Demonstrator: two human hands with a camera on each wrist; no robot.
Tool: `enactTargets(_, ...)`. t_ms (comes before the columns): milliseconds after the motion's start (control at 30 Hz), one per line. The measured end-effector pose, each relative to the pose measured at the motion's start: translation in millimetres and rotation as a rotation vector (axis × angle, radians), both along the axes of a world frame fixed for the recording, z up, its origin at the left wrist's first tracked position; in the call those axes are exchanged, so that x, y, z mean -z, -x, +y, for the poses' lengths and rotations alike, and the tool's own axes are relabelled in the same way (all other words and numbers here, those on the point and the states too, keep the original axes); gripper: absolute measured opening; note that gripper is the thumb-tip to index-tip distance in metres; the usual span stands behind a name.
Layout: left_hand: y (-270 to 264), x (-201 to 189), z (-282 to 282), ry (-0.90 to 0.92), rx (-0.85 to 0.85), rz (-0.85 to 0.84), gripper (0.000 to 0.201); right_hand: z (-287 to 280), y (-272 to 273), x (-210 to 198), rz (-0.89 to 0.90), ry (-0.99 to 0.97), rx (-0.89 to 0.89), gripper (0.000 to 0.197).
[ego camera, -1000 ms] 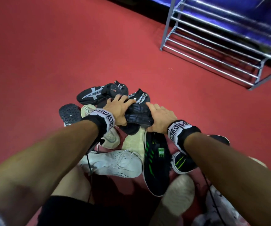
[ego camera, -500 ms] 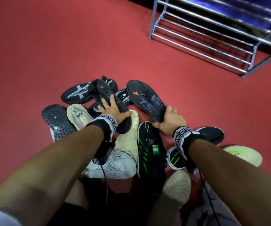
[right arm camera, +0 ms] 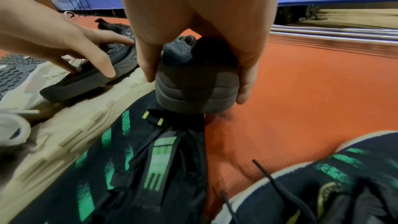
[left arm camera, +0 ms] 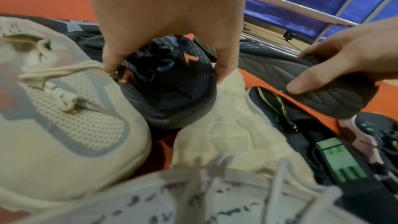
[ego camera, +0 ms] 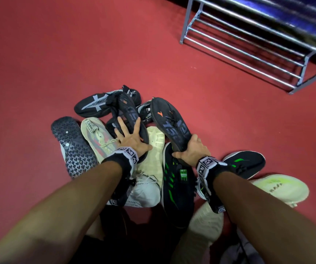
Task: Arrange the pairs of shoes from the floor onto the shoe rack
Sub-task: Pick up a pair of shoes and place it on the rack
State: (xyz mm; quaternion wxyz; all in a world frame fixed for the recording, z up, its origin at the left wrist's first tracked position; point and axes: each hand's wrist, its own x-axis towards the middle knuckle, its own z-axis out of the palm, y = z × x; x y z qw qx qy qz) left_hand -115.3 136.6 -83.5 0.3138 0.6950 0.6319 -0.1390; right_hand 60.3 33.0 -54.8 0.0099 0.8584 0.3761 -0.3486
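Two dark shoes with orange marks rise off the floor pile: the left hand (ego camera: 132, 138) grasps one shoe (ego camera: 129, 115), the right hand (ego camera: 192, 149) grips the other shoe (ego camera: 172, 122) by what looks like its heel. Only the head view shows the shoe rack (ego camera: 248, 40) whole, well apart; the wrist views show fingers (right arm camera: 245, 81) curled round.

A red floor (ego camera: 39, 54) is seen under a grey metal rack (ego camera: 248, 44). Two black shoes with orange marks (ego camera: 172, 122) (ego camera: 128, 113) are shown, beside a beige knit shoe (ego camera: 98, 138), a black shoe striped green (ego camera: 178, 183), and a black sole (ego camera: 73, 147) patterned with small lugs.
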Motion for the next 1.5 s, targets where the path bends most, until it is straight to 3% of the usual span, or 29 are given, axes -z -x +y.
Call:
enactTargets(200, -0.7, 6.9, -12.2, -0.014, -0.129, -0.016, 0.11, -12.5, 9.0, 11.4, 0.127, -0.019, 0.067, 0.109)
enactTargets(400, -5.5, -13.9, -11.2, -0.171, 0.011, -0.039, 0.104, -13.9, 4.7, 2.5, -0.027, -0.049, 0.024, 0.076)
enactTargets(533, -2.5, -21.7, -6.4, -0.284, 0.227, -0.094, 0.103, -18.4, -2.7, -1.2, -0.053, -0.101, 0.121, 0.077)
enactTargets(667, -3.3, -14.6, -7.4, -0.262, 0.198, -0.081, 0.099, -29.2, -8.1, 1.7, -0.065, -0.092, 0.248, 0.079)
enactTargets(800, -1.0, 2.0, -13.1, -0.198, 0.215, 0.014, 0.096, -41.9, -11.8, 5.2, -0.082, -0.014, 0.213, 0.076)
enactTargets(933, -3.0, 6.7, -14.9, -0.141, 0.233, -0.012, 0.095, -43.0, -10.5, 9.6, -0.089, 0.015, 0.171, 0.077)
enactTargets(1067, -3.5, 8.1, -15.2, -0.146, 0.199, -0.032, 0.098, -44.2, -11.9, 15.1, -0.052, 0.023, 0.154, 0.1)
enactTargets(1200, -0.7, 10.2, -16.8, -0.137, 0.164, 0.059, 0.1, -48.0, -14.1, 17.5, 0.004, 0.01, 0.13, 0.121)
enactTargets(1500, -17.9, -14.5, -22.3, -0.343, 0.165, 0.019, 0.074, -35.3, -25.1, 1.8, -0.03, -0.145, 0.023, 0.083)
